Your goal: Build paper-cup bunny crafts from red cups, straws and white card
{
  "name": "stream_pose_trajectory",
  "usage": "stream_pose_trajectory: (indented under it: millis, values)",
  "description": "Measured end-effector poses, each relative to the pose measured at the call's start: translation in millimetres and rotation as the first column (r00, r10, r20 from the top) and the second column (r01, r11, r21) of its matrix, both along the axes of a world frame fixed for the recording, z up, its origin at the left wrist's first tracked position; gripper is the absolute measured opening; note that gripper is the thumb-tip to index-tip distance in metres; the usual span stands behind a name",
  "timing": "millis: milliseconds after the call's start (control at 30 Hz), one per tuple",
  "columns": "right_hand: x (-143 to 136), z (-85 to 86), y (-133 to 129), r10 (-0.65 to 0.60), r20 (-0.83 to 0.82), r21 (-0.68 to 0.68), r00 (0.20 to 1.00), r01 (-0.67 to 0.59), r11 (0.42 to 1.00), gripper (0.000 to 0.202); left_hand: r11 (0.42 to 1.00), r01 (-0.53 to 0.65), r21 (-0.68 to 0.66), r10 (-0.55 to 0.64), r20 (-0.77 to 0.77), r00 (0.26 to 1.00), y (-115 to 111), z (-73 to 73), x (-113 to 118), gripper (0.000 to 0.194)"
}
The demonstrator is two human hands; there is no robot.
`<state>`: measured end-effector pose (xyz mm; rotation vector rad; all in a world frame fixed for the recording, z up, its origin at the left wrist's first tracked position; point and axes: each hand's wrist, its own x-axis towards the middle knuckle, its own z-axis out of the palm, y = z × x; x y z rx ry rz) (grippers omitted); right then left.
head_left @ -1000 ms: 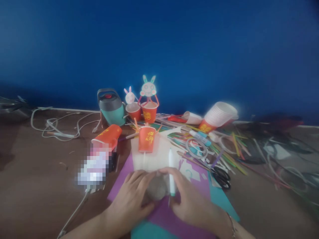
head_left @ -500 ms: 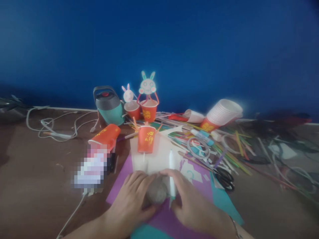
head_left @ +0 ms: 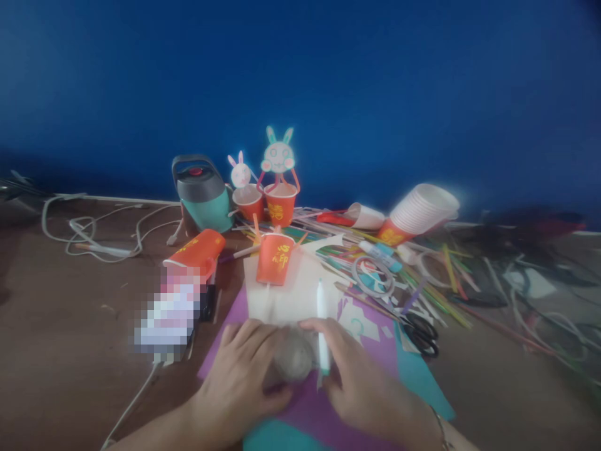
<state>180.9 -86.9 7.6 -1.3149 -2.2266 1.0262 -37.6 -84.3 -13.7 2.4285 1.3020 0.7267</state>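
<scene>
A round, greyish, blurred object [head_left: 293, 355] sits between my two hands over the purple sheet [head_left: 310, 407]. My left hand [head_left: 256, 369] curves around its left side, thumb below. On the other side, my right hand [head_left: 340, 366] is bent, its index fingertip at the object's upper edge. A white marker with green ends [head_left: 322, 326] shows between the right index finger and thumb; whether they touch it is unclear. Beyond the hands, a red cup [head_left: 275, 260] with orange strips stands on a white sheet [head_left: 300, 288].
Two cups with paper rabbits [head_left: 279, 156] stand near a teal flask [head_left: 204, 200]. At the right are stacked cups [head_left: 420, 210], tape [head_left: 373, 277], black scissors [head_left: 421, 334] and scattered sticks. A red cup [head_left: 197, 254] lies left, beside a pixelated area and white cables.
The view has shifted slightly. The red cup on the white sheet now leans a little. My hands keep nearly the same pose around the round object.
</scene>
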Motion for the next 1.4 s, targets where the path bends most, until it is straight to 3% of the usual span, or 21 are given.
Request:
stream_pose_trajectory:
  millis: [100, 300, 433, 500, 600, 700, 833, 900, 1000, 1200, 1400]
  values:
    - [0, -0.2, 0, -0.013, 0.008, -0.004, 1.000, 0.013, 1.000, 0.079, 1.000, 0.012, -0.006, -0.012, 0.035, 0.999, 0, 0.1, 2, 0.043]
    - [-4, -5.7, -1, -0.048, -0.019, 0.001, 0.999, 0.048, 0.999, 0.081, 0.999, 0.026, 0.021, -0.027, 0.039, 0.999, 2, -2.0, 2, 0.040]
    - [-1, -9.0, -1, -0.069, -0.080, 0.041, 0.994, 0.072, 0.997, 0.071, 0.999, 0.033, -0.020, -0.033, 0.013, 0.999, 2, -2.5, 1, 0.040]
    - [3, -3.7, 2, -0.102, -0.121, 0.088, 0.987, 0.113, 0.990, 0.057, 0.999, 0.026, -0.030, -0.026, 0.019, 0.999, 1, -3.9, 1, 0.043]
    - [13, 15.0, 9, -0.242, -0.194, 0.172, 0.951, 0.276, 0.946, 0.032, 1.000, 0.016, -0.024, -0.015, 0.044, 0.999, 0, -6.2, 0, 0.044]
    - [21, 37.0, 16, -0.362, -0.259, 0.187, 0.896, 0.414, 0.891, 0.028, 0.999, 0.027, -0.047, -0.026, 0.033, 0.999, 0, -5.5, -1, 0.045]
    - [20, 51.4, 17, -0.226, -0.225, 0.336, 0.948, 0.294, 0.895, 0.026, 0.991, 0.036, -0.128, -0.034, 0.021, 0.999, 1, -0.6, -1, 0.048]
    - [14, 49.8, 13, -0.079, -0.192, 0.425, 0.978, 0.155, 0.892, 0.021, 0.987, 0.042, -0.154, -0.034, 0.053, 0.998, 2, 0.8, 0, 0.048]
    - [4, 38.9, 9, 0.102, -0.134, 0.451, 0.986, -0.031, 0.892, 0.017, 0.986, 0.044, -0.159, -0.029, 0.097, 0.995, 2, 0.0, 0, 0.046]
    - [-7, 15.4, 8, 0.239, -0.039, 0.564, 0.970, -0.176, 0.807, 0.013, 0.988, 0.077, -0.133, -0.063, 0.101, 0.993, 1, -2.8, -2, 0.047]
    - [-12, 18.4, 12, 0.266, 0.062, 0.629, 0.962, -0.245, 0.738, 0.013, 0.985, 0.098, -0.139, -0.085, 0.092, 0.992, 2, -2.1, -4, 0.047]
